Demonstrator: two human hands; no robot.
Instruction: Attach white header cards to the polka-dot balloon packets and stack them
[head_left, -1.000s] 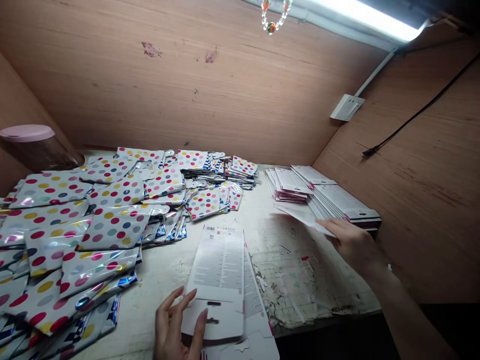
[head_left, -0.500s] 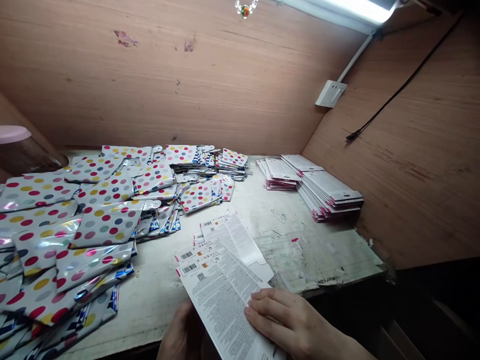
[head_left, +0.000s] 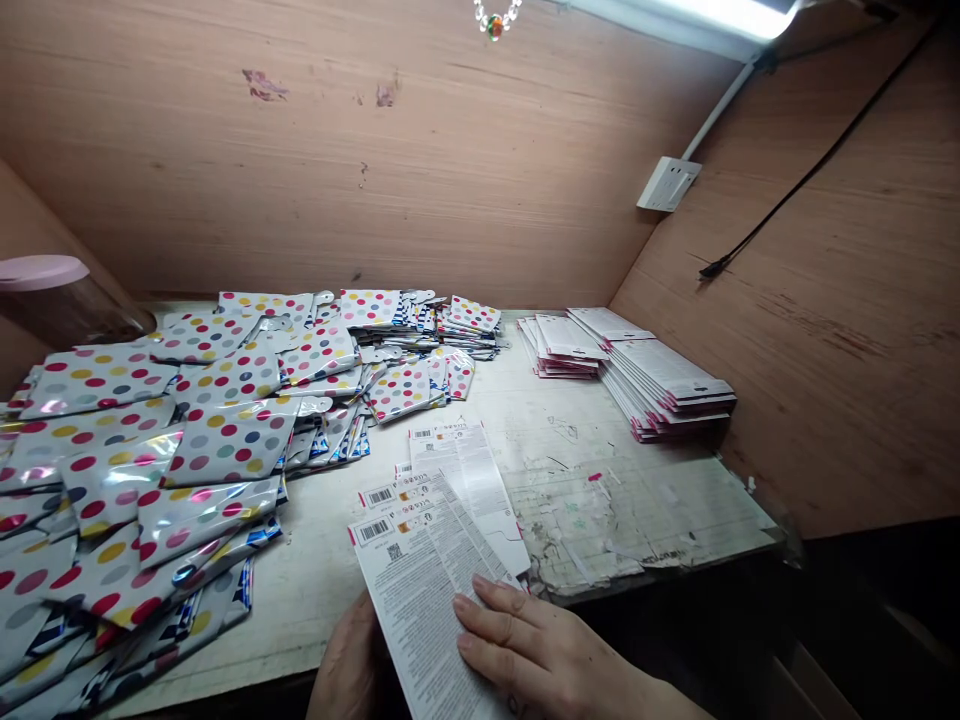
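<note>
A small fan of white printed cards with barcodes (head_left: 420, 560) lies at the table's near edge. My right hand (head_left: 540, 655) rests on top of the cards with its fingers stretched flat. My left hand (head_left: 349, 670) is under the cards' near left corner; its fingers are hidden beneath them. One more card (head_left: 469, 480) lies on the table just beyond the fan.
Polka-dot foil packets (head_left: 187, 440) are heaped over the left half of the worn table (head_left: 600, 480). Stacks of white cards (head_left: 645, 375) stand at the back right by the wooden wall. A pink-lidded jar (head_left: 52, 295) sits far left.
A second ago my right hand was reaching at the back-right card stack; it came back onto the cards in front of me. Since half a second ago the hands barely shifted.
</note>
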